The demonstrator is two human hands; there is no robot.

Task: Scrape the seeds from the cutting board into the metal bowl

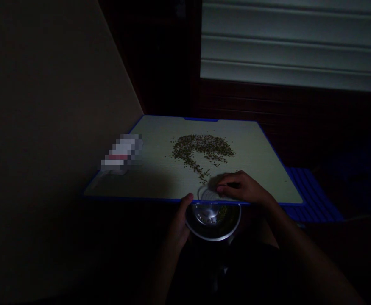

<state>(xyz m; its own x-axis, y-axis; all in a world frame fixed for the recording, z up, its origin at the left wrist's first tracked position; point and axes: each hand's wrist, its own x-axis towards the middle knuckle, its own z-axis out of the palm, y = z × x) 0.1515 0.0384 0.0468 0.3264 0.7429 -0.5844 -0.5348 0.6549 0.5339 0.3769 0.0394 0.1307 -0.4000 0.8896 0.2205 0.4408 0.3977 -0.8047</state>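
Observation:
Small brown-green grains or seeds (201,148) are spread in a curved patch on a pale board (252,140) with a blue rim. A thin trail of them runs toward the board's near edge. My right hand (241,186) is closed at that edge, its fingers around the side of a clear, ridged round piece, perhaps a plastic lid (207,193). Below the edge, my left hand (181,224) grips the side of a shiny metal bowl (215,238), thumb up by the board's rim. Some grains lie inside the bowl, which is partly hidden beneath the board.
A blurred white and red packet (121,150) lies at the board's left side. A plain wall or panel (61,84) rises close on the left. Pale slats (293,42) stand behind, and blue striped cloth (312,195) is at the right. The room is dark.

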